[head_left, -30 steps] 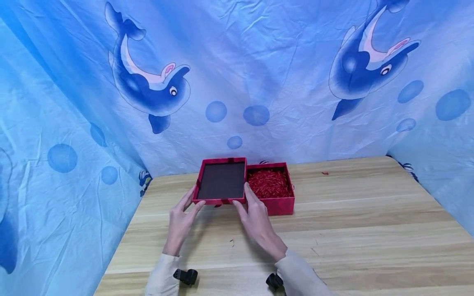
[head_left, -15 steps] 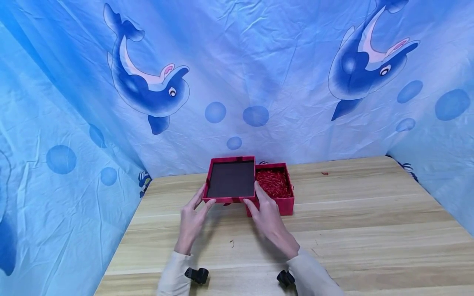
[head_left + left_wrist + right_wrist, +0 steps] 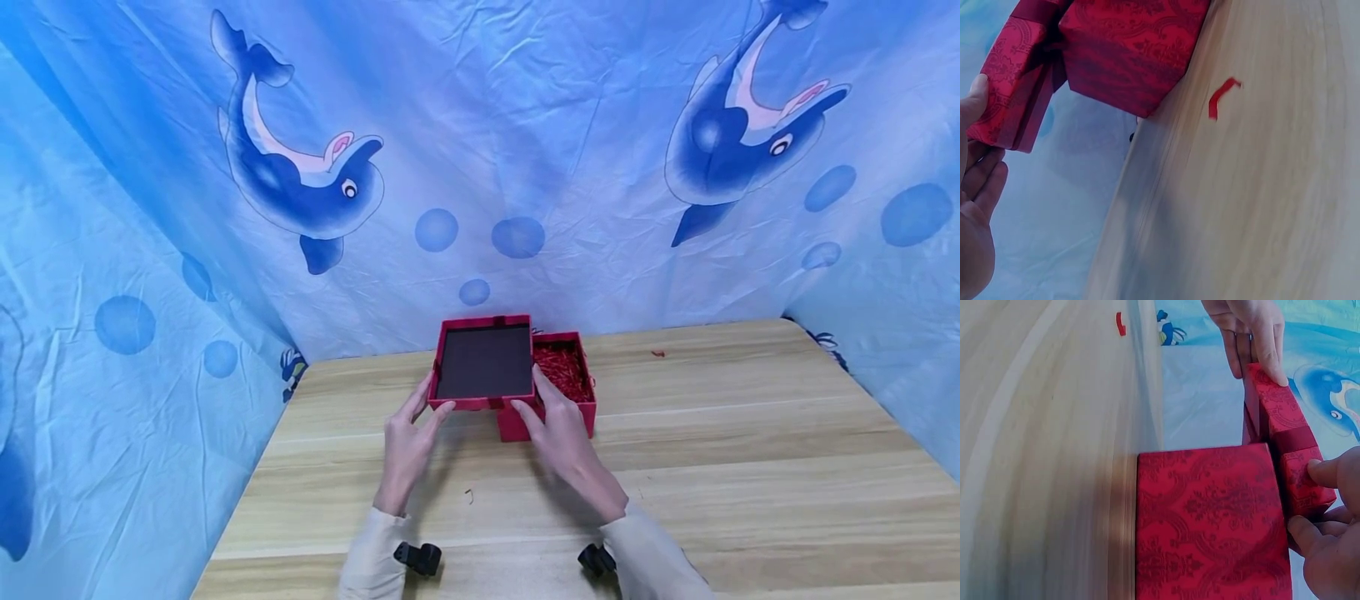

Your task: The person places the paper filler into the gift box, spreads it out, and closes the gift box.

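Observation:
Both hands hold a square red gift box lid, its black inside facing up toward the head camera. My left hand pinches its near left corner, thumb on the front side and fingers beneath. At the near right corner, my right hand grips it the same way. A dark red ribbon crosses the lid's patterned side in the right wrist view. Behind and right of the lid stands the red gift box, open and filled with red shredded paper. The lid hangs raised, covering the box's left part in the head view.
The wooden table reaches back to a blue dolphin-print curtain. One red paper scrap lies at the back right, another in front of the hands. Black wrist cameras sit at the sleeves.
Both hands have carried the lid steadily to the right, so that it now hides more of the box. The box has stayed in place.

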The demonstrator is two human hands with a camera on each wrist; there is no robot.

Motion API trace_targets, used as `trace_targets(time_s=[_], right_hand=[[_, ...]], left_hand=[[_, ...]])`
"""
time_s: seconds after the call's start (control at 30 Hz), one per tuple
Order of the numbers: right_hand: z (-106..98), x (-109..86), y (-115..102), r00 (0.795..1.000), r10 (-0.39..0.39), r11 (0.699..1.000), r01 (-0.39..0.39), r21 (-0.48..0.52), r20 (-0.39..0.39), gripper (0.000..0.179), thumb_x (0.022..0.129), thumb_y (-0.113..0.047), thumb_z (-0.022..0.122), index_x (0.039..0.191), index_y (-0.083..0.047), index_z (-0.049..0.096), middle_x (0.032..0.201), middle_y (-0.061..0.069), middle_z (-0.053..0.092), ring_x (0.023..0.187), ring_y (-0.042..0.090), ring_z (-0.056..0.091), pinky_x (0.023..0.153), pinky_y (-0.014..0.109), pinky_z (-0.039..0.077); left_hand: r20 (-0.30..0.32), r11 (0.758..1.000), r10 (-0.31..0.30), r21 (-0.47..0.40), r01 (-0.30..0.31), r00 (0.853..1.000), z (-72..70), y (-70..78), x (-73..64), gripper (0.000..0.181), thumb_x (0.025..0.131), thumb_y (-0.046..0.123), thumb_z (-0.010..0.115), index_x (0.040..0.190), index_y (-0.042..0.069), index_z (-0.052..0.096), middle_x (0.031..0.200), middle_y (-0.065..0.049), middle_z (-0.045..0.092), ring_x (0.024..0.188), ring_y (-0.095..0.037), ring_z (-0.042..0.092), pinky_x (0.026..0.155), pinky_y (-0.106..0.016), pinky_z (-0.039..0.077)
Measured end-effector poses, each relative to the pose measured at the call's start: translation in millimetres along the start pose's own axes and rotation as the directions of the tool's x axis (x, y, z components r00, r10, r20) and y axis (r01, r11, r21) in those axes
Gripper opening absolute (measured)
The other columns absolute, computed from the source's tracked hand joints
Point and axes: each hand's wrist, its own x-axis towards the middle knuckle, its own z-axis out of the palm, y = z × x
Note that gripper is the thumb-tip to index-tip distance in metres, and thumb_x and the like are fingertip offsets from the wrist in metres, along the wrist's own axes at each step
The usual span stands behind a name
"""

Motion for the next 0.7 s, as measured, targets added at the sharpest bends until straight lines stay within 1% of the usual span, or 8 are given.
trace_targets(time_s=[0.13, 0.27, 0.4, 0.47, 0.5, 0.6, 0.7], right_hand=[[-7, 0.5, 6, 0.999, -0.028, 0.999, 0.028, -0.016, -0.017, 0.066, 0.094, -0.008, 0.077, 0.147, 0.016, 0.045, 0.147, 0.032, 0.05, 0.135, 0.04, 0.051, 0.104, 0.052, 0.048], [-14, 0.3, 11, 0.999, -0.032, 0.999, 0.032, -0.016, -0.017, 0.066, 0.094, -0.008, 0.077, 0.146, 0.016, 0.045, 0.147, 0.032, 0.05, 0.134, 0.041, 0.052, 0.104, 0.053, 0.048], [-21, -0.1, 14, 1.0, -0.003, 1.0, 0.003, -0.027, -0.001, 0.065, 0.096, -0.01, 0.076, 0.147, 0.015, 0.045, 0.148, 0.031, 0.05, 0.135, 0.041, 0.051, 0.105, 0.053, 0.047], [-24, -0.5, 14, 1.0, 0.02, 0.999, -0.02, -0.032, 0.009, 0.065, 0.097, -0.012, 0.075, 0.148, 0.013, 0.045, 0.149, 0.029, 0.05, 0.136, 0.039, 0.05, 0.105, 0.052, 0.047], [-26, -0.8, 14, 0.999, 0.033, 0.999, -0.033, -0.027, 0.016, 0.065, 0.097, -0.013, 0.074, 0.149, 0.012, 0.045, 0.15, 0.028, 0.048, 0.125, 0.037, 0.06, 0.104, 0.051, 0.048], [-30, -1.7, 16, 0.998, 0.052, 0.998, -0.052, -0.021, 0.024, 0.065, 0.098, -0.014, 0.074, 0.15, 0.011, 0.044, 0.15, 0.027, 0.048, 0.125, 0.034, 0.059, 0.104, 0.051, 0.049], [-34, -2.2, 18, 0.998, 0.053, 0.998, -0.052, -0.019, 0.026, 0.066, 0.097, -0.013, 0.075, 0.15, 0.012, 0.044, 0.15, 0.028, 0.048, 0.124, 0.036, 0.06, 0.104, 0.052, 0.049]], left_hand=[[0.001, 1.0, 0.005, -0.001, -0.005, 1.0, 7.3, 2.3, -0.1, 0.062, 0.091, 0.021, 0.082, 0.148, 0.011, 0.059, 0.139, -0.01, 0.063, 0.123, -0.029, 0.064, 0.106, -0.051, 0.047], [0.004, 1.0, -0.005, -0.009, 0.005, 1.0, 14.6, 3.8, -0.2, 0.063, 0.09, 0.022, 0.083, 0.148, 0.01, 0.059, 0.14, -0.009, 0.062, 0.124, -0.029, 0.064, 0.107, -0.052, 0.046], [0.01, 1.0, -0.02, -0.02, 0.02, 1.0, 21.4, 6.0, -0.1, 0.065, 0.089, 0.022, 0.084, 0.148, 0.01, 0.059, 0.14, -0.009, 0.062, 0.125, -0.028, 0.063, 0.108, -0.051, 0.045], [0.006, 1.0, -0.017, -0.025, 0.017, 1.0, 24.3, 7.5, 0.1, 0.065, 0.088, 0.022, 0.084, 0.147, 0.01, 0.059, 0.139, -0.008, 0.063, 0.124, -0.027, 0.063, 0.108, -0.051, 0.045], [0.003, 1.0, -0.012, -0.026, 0.012, 1.0, 25.7, 8.3, 0.2, 0.065, 0.088, 0.022, 0.085, 0.147, 0.01, 0.06, 0.138, -0.009, 0.063, 0.123, -0.027, 0.064, 0.108, -0.051, 0.046], [-0.005, 0.999, 0.009, -0.031, -0.009, 1.0, 29.4, 10.1, 0.0, 0.063, 0.087, 0.022, 0.085, 0.145, 0.01, 0.062, 0.137, -0.009, 0.065, 0.121, -0.027, 0.065, 0.105, -0.05, 0.048], [-0.008, 0.999, 0.019, -0.045, -0.019, 1.0, 33.0, 11.1, -0.7, 0.062, 0.087, 0.023, 0.085, 0.144, 0.011, 0.063, 0.136, -0.009, 0.065, 0.121, -0.026, 0.066, 0.104, -0.049, 0.049]])
